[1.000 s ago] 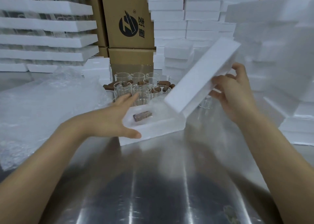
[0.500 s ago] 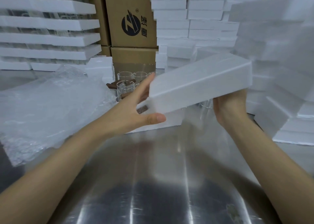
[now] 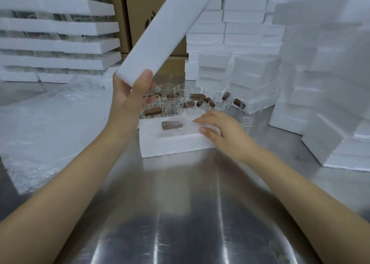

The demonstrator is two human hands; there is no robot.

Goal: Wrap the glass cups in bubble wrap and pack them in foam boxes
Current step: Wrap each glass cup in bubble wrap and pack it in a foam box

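Single head view, looking down, close over steel table [image 3: 180, 213]

An open white foam box [image 3: 176, 143] cradles a bubble-wrapped bundle [image 3: 188, 121], its foam lid [image 3: 160, 33] tilted above-left, empty glass cups [image 3: 170, 103] clustered just behind, bubble wrap sheets [image 3: 50, 127] left.

The foam lid [image 3: 166, 29] runs off the picture's top edge and hides most of the logo [image 3: 149, 22] on the cardboard box [image 3: 138, 7]. The left hand [image 3: 128, 101] covers some glass cups [image 3: 170, 105] at the desk's far side.
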